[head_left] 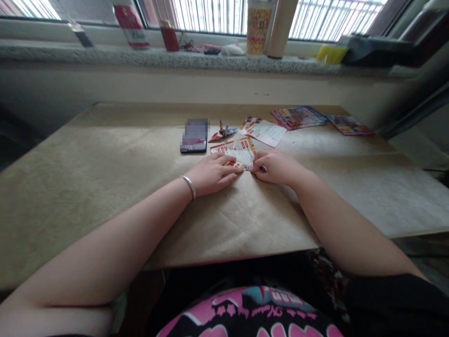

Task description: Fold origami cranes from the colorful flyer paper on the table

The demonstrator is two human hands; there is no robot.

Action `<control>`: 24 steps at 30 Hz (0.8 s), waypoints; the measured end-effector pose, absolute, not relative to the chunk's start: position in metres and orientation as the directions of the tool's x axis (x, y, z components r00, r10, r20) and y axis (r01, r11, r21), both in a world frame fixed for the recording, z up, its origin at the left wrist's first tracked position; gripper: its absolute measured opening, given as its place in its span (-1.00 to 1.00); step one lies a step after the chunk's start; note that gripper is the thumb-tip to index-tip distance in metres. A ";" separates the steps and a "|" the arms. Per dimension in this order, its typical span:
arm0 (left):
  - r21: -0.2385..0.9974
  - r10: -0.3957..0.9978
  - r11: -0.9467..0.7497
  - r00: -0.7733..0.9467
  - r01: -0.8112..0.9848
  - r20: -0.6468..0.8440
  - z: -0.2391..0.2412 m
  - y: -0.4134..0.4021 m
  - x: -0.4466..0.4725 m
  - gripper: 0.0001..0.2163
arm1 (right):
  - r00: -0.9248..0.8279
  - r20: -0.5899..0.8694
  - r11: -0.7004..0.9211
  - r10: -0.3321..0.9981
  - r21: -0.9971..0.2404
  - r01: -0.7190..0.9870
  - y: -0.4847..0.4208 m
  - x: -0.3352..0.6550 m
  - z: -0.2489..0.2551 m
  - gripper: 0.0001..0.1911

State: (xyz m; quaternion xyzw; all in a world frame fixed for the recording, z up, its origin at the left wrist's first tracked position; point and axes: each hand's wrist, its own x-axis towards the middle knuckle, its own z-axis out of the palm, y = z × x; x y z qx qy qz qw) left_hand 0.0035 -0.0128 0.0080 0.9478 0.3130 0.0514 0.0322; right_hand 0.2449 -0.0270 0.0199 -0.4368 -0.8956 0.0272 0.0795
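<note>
A printed red-and-white paper sheet (234,150) lies on the table covered in brown paper (105,178), partly folded at its near edge. My left hand (211,174), with a silver bracelet on the wrist, lies with fingers flat on the sheet's near left part. My right hand (273,166) is curled, pinching the fold at the sheet's near right corner. Just beyond the sheet sits a small folded paper crane (223,132).
A dark phone (194,135) lies left of the sheet. More printed leaflets (266,132) and booklets (298,117) (349,125) lie at the back right. The windowsill (175,57) holds cups, a red container and small items.
</note>
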 end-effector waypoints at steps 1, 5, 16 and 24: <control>0.100 0.602 -0.797 0.795 0.595 0.072 0.009 -0.012 0.002 -0.59 | -0.602 0.120 0.613 0.790 -0.119 0.781 -0.027 0.245 0.020 -0.78; 0.109 0.625 -0.778 0.781 0.619 0.024 0.010 -0.010 -0.004 -0.60 | -0.595 0.128 0.608 0.794 -0.122 0.785 -0.027 0.246 0.019 -0.79; 0.157 0.706 -0.688 0.704 0.709 -0.083 0.016 -0.005 -0.016 -0.61 | -0.600 0.120 0.612 0.791 -0.137 0.779 -0.028 0.246 0.021 -0.79; 0.159 0.685 -0.703 0.720 0.693 -0.109 0.016 0.005 -0.028 -0.59 | -0.590 0.123 0.603 0.798 -0.147 0.784 -0.028 0.247 0.020 -0.80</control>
